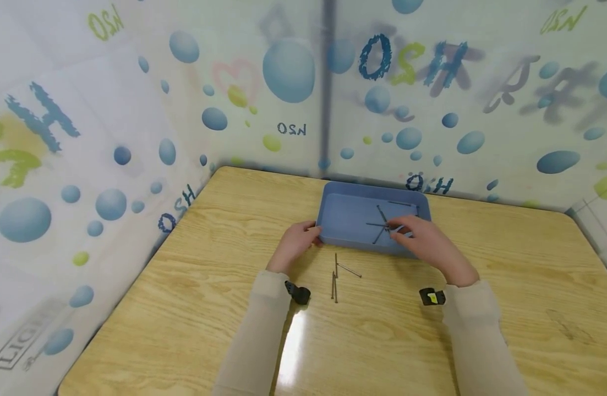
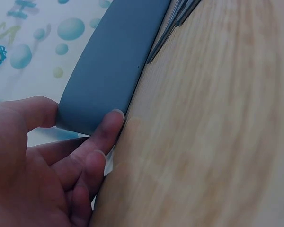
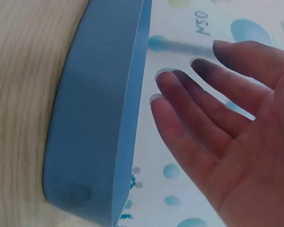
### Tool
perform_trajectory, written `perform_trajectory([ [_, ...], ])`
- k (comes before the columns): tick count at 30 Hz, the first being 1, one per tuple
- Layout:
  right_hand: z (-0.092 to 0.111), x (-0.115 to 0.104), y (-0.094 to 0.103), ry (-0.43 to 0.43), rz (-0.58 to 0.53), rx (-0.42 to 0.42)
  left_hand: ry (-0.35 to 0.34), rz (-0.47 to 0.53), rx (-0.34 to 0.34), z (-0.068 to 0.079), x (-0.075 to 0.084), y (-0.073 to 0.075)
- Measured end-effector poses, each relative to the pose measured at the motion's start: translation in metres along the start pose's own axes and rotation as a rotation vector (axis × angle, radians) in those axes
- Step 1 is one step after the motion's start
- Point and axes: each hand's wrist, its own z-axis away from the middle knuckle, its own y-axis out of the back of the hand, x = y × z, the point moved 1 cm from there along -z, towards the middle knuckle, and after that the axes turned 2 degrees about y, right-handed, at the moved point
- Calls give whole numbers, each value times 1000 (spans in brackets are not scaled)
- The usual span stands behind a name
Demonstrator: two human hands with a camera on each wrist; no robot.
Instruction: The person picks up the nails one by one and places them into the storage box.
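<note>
My left hand [image 1: 297,242] holds the blue tray [image 1: 350,220] at its near left corner. In the left wrist view, the thumb lies at the tray's edge and the fingers [image 2: 114,118] bend against its wall. Over the tray's right half hovers my right hand [image 1: 426,242]; the right wrist view shows its fingers [image 3: 180,101] loosely extended and apart from the thumb, with nothing between them. Just by those fingertips, several long thin nails [image 1: 376,224] lie crossed inside the tray. On the table in front of the tray lie several more nails [image 1: 335,286].
A light wood-grain table [image 1: 184,324] carries everything. Behind it and to the left hang white sheets [image 1: 244,143] printed with blue and green dots and letters. Near the tray's far right corner lies another nail [image 1: 399,203]. Straps with small black devices [image 1: 299,293] sit at both wrists.
</note>
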Motion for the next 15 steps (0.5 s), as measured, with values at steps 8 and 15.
perform_trajectory([
  [8, -10, -21, -25, 61, 44, -61, -7, -6, -3, -1, -1, 0],
  [15, -18, -39, -44, 102, 91, -134, -29, -22, 2, 0, 1, 0],
])
